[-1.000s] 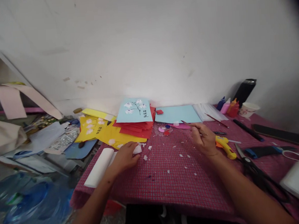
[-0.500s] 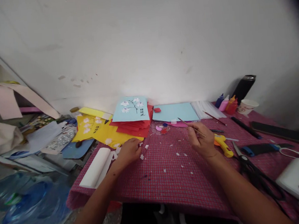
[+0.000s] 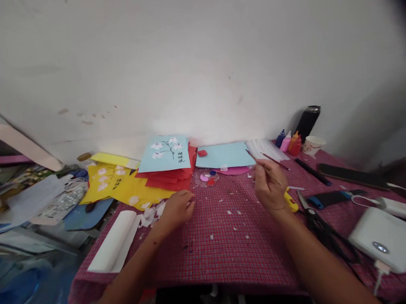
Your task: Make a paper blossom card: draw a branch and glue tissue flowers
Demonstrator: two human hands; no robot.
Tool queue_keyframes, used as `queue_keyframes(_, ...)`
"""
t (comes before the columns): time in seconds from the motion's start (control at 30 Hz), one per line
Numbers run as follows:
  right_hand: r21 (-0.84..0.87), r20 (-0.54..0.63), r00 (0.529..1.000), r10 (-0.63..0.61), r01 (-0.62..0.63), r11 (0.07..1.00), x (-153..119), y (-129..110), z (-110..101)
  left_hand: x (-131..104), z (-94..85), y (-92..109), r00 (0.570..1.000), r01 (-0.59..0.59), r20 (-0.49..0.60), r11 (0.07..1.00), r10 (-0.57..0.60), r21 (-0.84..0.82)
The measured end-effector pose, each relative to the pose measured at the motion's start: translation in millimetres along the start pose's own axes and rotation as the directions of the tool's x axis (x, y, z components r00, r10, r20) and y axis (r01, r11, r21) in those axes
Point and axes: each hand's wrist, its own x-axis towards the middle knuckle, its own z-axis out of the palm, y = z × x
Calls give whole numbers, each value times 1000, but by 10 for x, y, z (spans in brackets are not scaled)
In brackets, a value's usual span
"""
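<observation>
While R hand (image 3: 271,186) pinches a thin brush (image 3: 251,154) betw. thumb & fingers, tip toward the blue card (image 3: 224,155), L hand (image 3: 179,209) is curled, fingers drawn in; can't tell if it grips anything. Head view: bigger white scraps (image 3: 148,217) heaped betw. L hand & paper roll (image 3: 114,241); small bits (image 3: 211,237) loose mid-cloth (image 3: 224,257), prob. not yet gathered.

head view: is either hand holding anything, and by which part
Right hand: a thin brown stick with a dark pointed tip, gripped around its middle. Left hand: cannot be told.
</observation>
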Motion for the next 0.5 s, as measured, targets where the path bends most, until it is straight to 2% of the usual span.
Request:
queue_keyframes(0.1,37,52,998,-34,32,999,-49,-22,66,148,85,165,998,-53,-34,994,50,-94)
queue_keyframes(0.2,93,85,996,-37,29,995,-91,-53,120,431,148,255,996,-79,-56,992,74,-100)
queue_keyframes(0.4,129,-54,997,57,-49,990,-31,-36,78,1252,212,192,1000,23,13,998,-24,61)
queue_keyframes(0.5,150,-116,990,82,-64,987,24,1,39,1594,334,216,999,21,39,996,-25,84)
